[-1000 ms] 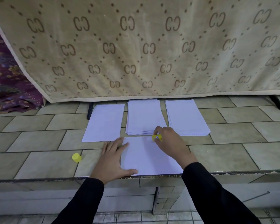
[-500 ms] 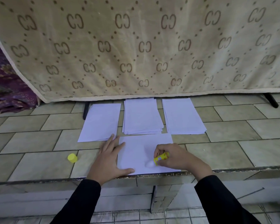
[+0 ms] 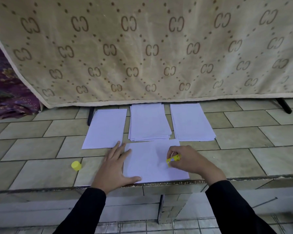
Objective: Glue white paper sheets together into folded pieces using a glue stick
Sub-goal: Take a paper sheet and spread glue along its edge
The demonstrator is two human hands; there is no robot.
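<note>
Glue stick is gripped in curled fingers of right hand, tip on paper sheet; left hand presses sheet edge, fingers straight and spread.

Plain black long sleeves end at wrists; left grip, right grip bare.

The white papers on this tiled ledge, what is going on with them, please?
A person is gluing paper. The left hand lies flat on the left edge of the near sheet and holds it down on the tiled ledge. The right hand grips a yellow glue stick, its lower end at that sheet. The yellow cap lies off to the left. Three more lots of white paper lie side by side behind the sheet.
</note>
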